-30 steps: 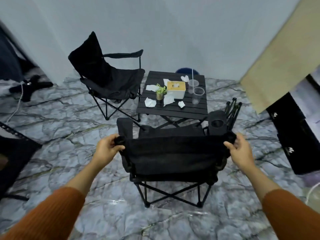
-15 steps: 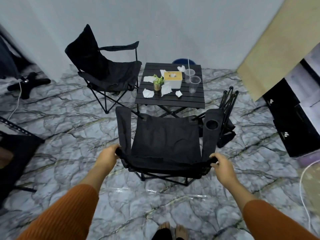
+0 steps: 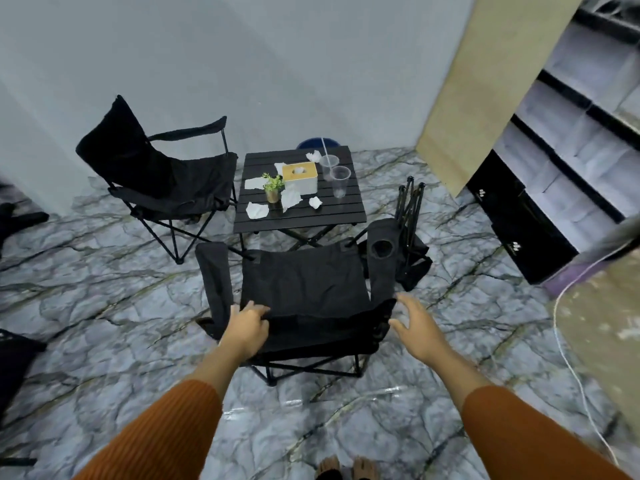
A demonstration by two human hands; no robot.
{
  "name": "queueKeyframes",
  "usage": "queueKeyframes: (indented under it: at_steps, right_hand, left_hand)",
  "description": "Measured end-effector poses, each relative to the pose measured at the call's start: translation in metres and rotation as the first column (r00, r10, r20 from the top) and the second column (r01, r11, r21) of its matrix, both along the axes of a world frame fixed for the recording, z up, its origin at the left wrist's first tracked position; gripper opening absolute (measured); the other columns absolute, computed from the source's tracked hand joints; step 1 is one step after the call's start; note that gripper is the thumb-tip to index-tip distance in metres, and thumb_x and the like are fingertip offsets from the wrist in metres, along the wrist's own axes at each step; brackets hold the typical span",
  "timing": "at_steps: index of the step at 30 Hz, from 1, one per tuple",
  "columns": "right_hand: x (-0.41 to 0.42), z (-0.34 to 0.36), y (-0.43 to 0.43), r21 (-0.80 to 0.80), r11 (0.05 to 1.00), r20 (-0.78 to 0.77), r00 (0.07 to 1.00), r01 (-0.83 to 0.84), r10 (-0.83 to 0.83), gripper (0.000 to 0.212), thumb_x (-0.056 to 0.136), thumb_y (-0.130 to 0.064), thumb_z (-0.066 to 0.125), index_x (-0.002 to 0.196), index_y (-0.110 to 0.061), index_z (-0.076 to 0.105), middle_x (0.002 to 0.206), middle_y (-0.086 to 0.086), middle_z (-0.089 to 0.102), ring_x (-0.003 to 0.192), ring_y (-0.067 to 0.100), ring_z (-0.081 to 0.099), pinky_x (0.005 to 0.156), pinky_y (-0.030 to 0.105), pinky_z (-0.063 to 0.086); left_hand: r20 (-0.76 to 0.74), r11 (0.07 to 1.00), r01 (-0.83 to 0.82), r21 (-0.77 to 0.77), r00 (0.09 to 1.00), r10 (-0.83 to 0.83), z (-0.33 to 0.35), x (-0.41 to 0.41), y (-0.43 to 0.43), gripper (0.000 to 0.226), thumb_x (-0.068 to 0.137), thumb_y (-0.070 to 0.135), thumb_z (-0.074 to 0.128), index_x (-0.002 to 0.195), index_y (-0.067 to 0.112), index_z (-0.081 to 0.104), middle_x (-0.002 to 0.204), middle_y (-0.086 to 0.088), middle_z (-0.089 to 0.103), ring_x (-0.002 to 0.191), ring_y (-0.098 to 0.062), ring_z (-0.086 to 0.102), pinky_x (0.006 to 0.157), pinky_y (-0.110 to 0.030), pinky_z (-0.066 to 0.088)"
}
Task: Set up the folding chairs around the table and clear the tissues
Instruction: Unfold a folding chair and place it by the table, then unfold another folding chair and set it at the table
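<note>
Black fabric folding chair [image 3: 301,292], unfolded, at 6 o'clock of slatted table [image 3: 299,199], seat facing table: placed ready for sitter. Left hand [image 3: 247,327] flat on backrest top edge, fingers together, pressing cloth; likely steadying frame. Right hand [image 3: 414,323] clear of chair, fingers spread, holding nothing. Second open chair [image 3: 159,181] at table's 9 o'clock. Folded chair [image 3: 410,237] at 4 o'clock, not yet opened. Crumpled tissues [image 3: 257,210] scattered on tabletop around tissue box [image 3: 300,176], potted plant [image 3: 273,188], plastic cups [image 3: 339,181]; uncleared.
</note>
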State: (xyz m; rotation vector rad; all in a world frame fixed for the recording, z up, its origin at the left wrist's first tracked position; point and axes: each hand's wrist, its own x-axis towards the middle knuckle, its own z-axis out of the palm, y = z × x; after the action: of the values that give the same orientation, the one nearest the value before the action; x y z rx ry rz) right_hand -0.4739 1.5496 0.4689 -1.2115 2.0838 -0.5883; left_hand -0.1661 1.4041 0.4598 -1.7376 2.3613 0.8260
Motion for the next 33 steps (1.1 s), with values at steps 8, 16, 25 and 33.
queueKeyframes:
  at_steps: [8, 16, 25, 33]
  right_hand:
    - [-0.054, 0.000, 0.035, 0.120, 0.988, -0.230, 0.971, 0.098, -0.069, 0.047, 0.095, -0.032, 0.050, 0.136, -0.013, 0.041, 0.137, 0.012, 0.047, 0.126, 0.029, 0.042, 0.103, 0.040, 0.040]
    - [-0.168, -0.003, 0.035, 0.192, 0.969, -0.318, 0.944, 0.156, -0.089, 0.055, 0.093, -0.033, 0.051, 0.143, -0.015, 0.034, 0.147, 0.008, 0.038, 0.139, 0.028, 0.028, 0.114, 0.047, 0.027]
    - [-0.350, 0.013, 0.010, 0.239, 0.962, -0.371, 0.928, 0.131, -0.034, 0.049, 0.096, -0.028, 0.044, 0.142, -0.013, 0.034, 0.149, 0.009, 0.035, 0.140, 0.028, 0.027, 0.115, 0.047, 0.025]
    - [-0.470, 0.011, -0.029, 0.254, 0.963, -0.288, 0.958, 0.093, -0.017, 0.049, 0.093, -0.033, 0.053, 0.137, -0.014, 0.040, 0.142, 0.011, 0.044, 0.132, 0.031, 0.039, 0.107, 0.042, 0.036]
  left_hand:
    - [-0.064, 0.930, 0.363, -0.058, 0.928, -0.366, 0.008, -0.186, 0.035, 0.042, 0.101, 0.031, 0.036, 0.139, 0.016, 0.047, 0.146, -0.005, 0.047, 0.145, -0.022, 0.028, 0.122, -0.042, 0.009]
    - [0.190, 0.774, 0.611, 0.166, 0.750, -0.633, 0.017, -0.352, 0.038, 0.059, 0.097, 0.039, 0.045, 0.148, 0.016, 0.028, 0.153, -0.009, 0.034, 0.141, -0.030, 0.031, 0.119, -0.051, 0.018]
    - [0.227, 0.846, 0.495, 0.197, 0.817, -0.530, 0.028, -0.516, 0.003, 0.063, 0.098, 0.043, 0.044, 0.150, 0.014, 0.024, 0.155, -0.011, 0.031, 0.142, -0.032, 0.030, 0.119, -0.051, 0.018]
    - [0.214, 0.870, 0.442, 0.218, 0.848, -0.484, 0.023, -0.630, -0.037, 0.064, 0.097, 0.044, 0.045, 0.149, 0.012, 0.026, 0.153, -0.012, 0.033, 0.140, -0.032, 0.033, 0.117, -0.050, 0.023]
